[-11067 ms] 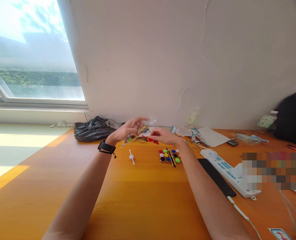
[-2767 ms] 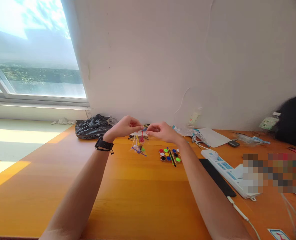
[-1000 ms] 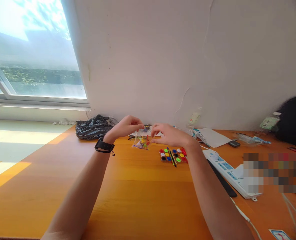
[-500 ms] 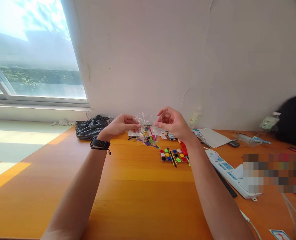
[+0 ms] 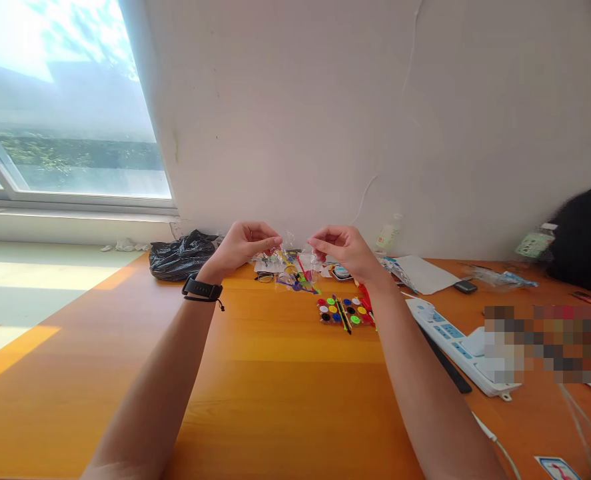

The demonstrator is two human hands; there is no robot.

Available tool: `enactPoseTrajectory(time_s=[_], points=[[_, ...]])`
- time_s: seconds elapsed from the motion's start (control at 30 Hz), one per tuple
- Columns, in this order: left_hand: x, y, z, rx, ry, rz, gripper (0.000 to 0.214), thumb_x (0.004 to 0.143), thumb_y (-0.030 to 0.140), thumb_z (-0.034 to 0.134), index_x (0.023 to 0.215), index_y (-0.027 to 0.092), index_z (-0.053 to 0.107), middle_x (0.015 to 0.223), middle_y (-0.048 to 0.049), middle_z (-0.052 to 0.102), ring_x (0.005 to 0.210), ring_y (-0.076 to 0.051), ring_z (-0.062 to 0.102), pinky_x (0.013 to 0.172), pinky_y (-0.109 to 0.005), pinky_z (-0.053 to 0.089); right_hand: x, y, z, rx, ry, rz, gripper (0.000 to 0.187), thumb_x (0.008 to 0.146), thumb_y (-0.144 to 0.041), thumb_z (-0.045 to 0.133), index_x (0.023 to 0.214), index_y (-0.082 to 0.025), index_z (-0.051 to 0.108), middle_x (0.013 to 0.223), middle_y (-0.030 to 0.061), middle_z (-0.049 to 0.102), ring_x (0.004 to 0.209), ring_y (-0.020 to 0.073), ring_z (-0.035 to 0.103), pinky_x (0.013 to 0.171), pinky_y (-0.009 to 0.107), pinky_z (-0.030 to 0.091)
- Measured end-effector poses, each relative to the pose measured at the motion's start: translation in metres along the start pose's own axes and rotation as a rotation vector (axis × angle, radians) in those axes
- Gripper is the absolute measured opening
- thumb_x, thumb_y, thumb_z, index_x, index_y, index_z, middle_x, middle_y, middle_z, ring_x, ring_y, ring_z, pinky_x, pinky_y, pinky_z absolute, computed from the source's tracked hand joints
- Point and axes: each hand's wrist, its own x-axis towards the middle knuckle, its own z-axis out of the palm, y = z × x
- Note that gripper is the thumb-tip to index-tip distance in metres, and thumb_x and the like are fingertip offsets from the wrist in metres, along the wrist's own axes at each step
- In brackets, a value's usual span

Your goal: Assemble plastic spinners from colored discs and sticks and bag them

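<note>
Between my hands hangs a clear plastic bag (image 5: 295, 275) with small yellow, red, blue and green plastic pieces inside, held above the far part of the table. My left hand (image 5: 248, 248), with a black band on its wrist, pinches the bag's upper left edge. At the upper right edge my right hand (image 5: 340, 248) pinches the film between thumb and fingers. Below and to the right, on the table, lies a set of coloured round pots (image 5: 342, 311) with thin brushes (image 5: 345, 315) across it.
A black plastic bag (image 5: 181, 255) lies at the back left. On the right are a white power strip (image 5: 450, 340), a sheet of paper (image 5: 428, 275), a small black object (image 5: 466, 287) and a bottle (image 5: 536, 243). A wall stands behind the table.
My right hand has come down slightly, and its fingers have closed in on the bag's edge. The bag hangs a little more stretched between both hands.
</note>
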Motion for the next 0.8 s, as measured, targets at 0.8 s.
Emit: enactPoseTrajectory(time_s=[0.8], points=[[0.000, 0.003, 0.006, -0.053, 0.030, 0.002, 0.028, 0.084, 0.039, 0.083, 0.095, 0.014, 0.076, 0.079, -0.0045, 0.075, 0.070, -0.013, 0.068, 0.067, -0.025, 0.055, -0.002, -0.009, 0.002, 0.081, -0.019, -0.038, 0.032, 0.088, -0.049, 0.079, 0.107, -0.024, 0.076, 0.079, 0.0013, 0.068, 0.066, 0.0144, 0.060, 0.065, 0.031, 0.054]])
